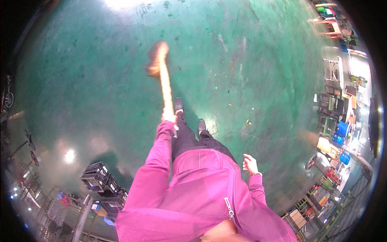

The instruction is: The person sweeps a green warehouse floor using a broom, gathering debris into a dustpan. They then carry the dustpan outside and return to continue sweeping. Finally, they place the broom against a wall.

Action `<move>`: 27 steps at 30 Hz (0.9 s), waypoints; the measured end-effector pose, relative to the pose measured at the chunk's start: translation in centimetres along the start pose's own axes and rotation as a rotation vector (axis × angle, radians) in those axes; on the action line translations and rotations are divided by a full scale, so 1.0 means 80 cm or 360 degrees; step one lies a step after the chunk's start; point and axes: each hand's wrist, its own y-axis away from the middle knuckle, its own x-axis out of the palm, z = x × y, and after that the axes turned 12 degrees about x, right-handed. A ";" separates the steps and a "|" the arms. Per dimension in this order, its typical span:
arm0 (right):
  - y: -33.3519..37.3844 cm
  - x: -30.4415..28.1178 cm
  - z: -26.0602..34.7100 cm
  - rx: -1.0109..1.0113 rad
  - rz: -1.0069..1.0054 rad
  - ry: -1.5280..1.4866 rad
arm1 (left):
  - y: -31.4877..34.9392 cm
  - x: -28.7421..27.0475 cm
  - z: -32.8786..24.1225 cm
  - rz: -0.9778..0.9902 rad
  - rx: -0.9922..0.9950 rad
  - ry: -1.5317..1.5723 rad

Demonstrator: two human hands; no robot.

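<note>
My left hand (169, 116) is wrapped round the light handle of a broom (165, 85), held out in front of me to the left of my shoes. Motion smears the broom's brown head, which is at or just above the green floor (121, 101). Away from the broom, my right hand (250, 164) hangs beside my right hip, fingers loosely apart and holding nothing. Small bits of litter (248, 122) lie scattered on the floor to the right of my feet.
Black plastic crates (96, 177) are stacked behind me on the left, near a grey post (82, 218). Blue containers (342, 129), a white frame (333, 71) and cluttered racks line the right side. A wheel (9, 99) shows at the far left edge.
</note>
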 end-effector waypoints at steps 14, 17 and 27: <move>-0.008 0.049 -0.080 0.0018 0.0001 -0.0327 | 0.056 0.016 -0.149 0.1386 -0.0178 0.1152; -0.010 0.061 -0.111 0.0065 0.0026 -0.0422 | 0.093 -0.035 -0.154 0.1333 -0.0016 0.0885; -0.031 0.113 -0.316 0.0444 0.0022 -0.1023 | 0.228 -0.042 -0.114 0.1166 -0.0523 0.0560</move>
